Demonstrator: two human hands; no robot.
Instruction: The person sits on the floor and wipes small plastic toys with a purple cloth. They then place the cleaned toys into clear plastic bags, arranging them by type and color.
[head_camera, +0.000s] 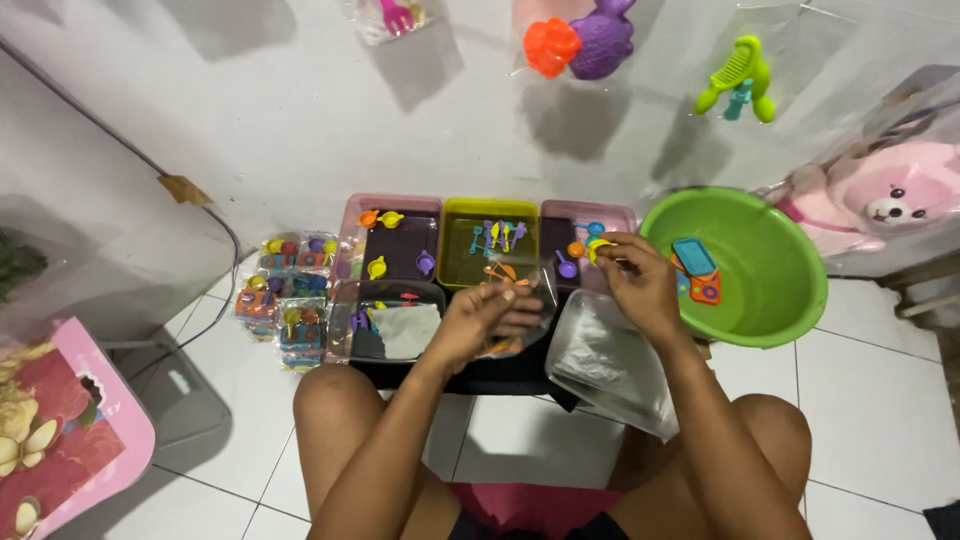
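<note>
Head camera looks down, close over knees.

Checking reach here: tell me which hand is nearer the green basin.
Right. The right hand is just beside the green basin, at its left rim, pinching a small yellow toy. The left hand is farther left, over the middle of the trays, holding a clear bag.

The left hand (487, 318) covers most of a clear packet (512, 300); its contents are unclear. The small yellow toy (598, 247) in the right hand's (638, 283) fingertips is too small to identify. The pink plush (880, 200) is cut off at the right edge.
</note>
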